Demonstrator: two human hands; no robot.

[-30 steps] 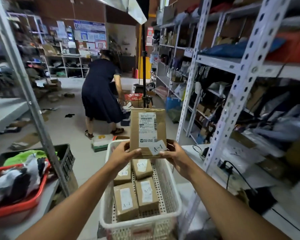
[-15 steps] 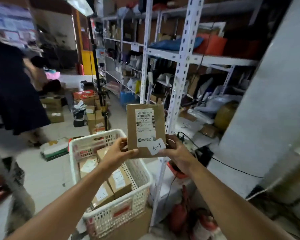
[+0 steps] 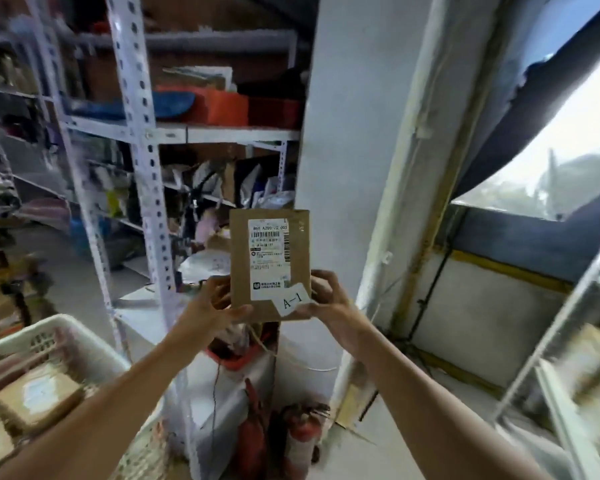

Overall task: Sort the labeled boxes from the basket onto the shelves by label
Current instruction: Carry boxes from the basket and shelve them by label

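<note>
View has swung right since the earlier frame; basket now near-left. Head view: left hand and right hand pinch box, labeled A-1, upright at its lower corners, before the pillar.

- The box stands upright at centre, held between both hands at its lower corners.
- The left hand is at the lower left corner of the box; the right hand is at the lower right corner.
- The A-1 tag sits on the lower right of the box face, just beside the right hand.
- The basket is at lower left, below the left forearm, with further boxes inside it.
- The shelving rack stands behind and left of the box, with goods on its levels.
- The pillar stands behind the box, right of the rack.
- Two fire extinguishers stand on the floor at the pillar base, below the hands.
- The window is at far right, beyond the pillar.
</note>
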